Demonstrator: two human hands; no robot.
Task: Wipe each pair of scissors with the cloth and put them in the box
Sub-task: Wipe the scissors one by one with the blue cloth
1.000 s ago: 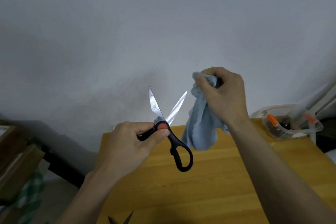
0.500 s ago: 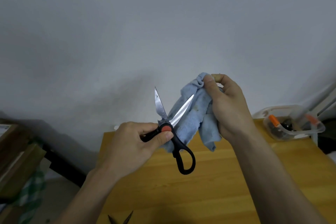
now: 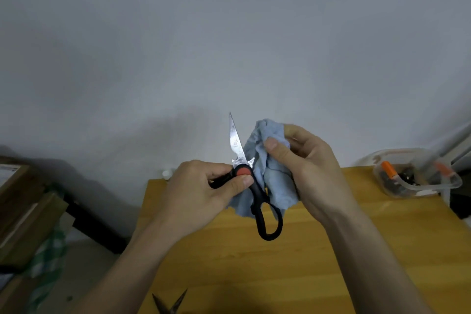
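Note:
My left hand (image 3: 204, 191) grips one black handle of a pair of scissors (image 3: 257, 196) with an orange pivot, held up over the wooden table (image 3: 280, 262). The blades are spread; one blade points up, the other is wrapped in a light blue cloth (image 3: 270, 176). My right hand (image 3: 305, 166) pinches that cloth around the hidden blade, thumb on top. The free handle loop hangs below. A clear plastic box (image 3: 418, 176) stands at the table's far right corner, with orange-handled items inside.
The tips of another open pair of scissors (image 3: 169, 304) show at the table's near edge. Wooden boards and a green checked cloth (image 3: 48, 257) lie left of the table. A plain grey wall rises behind.
My right hand brought the cloth from beside the scissors onto the right blade and slid down it toward the pivot. The left hand kept holding the scissors.

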